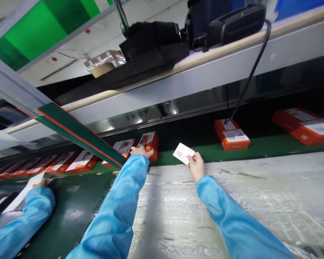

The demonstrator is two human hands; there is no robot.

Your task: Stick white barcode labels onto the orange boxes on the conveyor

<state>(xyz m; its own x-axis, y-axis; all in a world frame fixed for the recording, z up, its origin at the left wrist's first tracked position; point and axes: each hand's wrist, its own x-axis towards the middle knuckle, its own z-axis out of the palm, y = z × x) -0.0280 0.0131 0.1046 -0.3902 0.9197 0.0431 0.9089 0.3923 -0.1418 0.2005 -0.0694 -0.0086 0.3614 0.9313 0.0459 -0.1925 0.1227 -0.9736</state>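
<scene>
My left hand (pixel 140 151) reaches forward and rests on an orange box (pixel 150 141) on the green conveyor belt (pixel 264 146), its fingers closed over the box's near edge. My right hand (pixel 196 165) pinches a small white printed label (pixel 183 153) by its lower corner, holding it up just right of that box. Both arms are in blue sleeves. A second orange box (pixel 124 148) lies right behind the one I touch.
More orange boxes (pixel 232 134) (pixel 305 125) lie further right on the belt, and several trail off left. A black cable (pixel 248 77) drops to one box. Black devices (pixel 151 37) sit on the shelf above. A co-worker's blue sleeve (pixel 24 216) holds paper at left. Plastic-wrapped table (pixel 259 201).
</scene>
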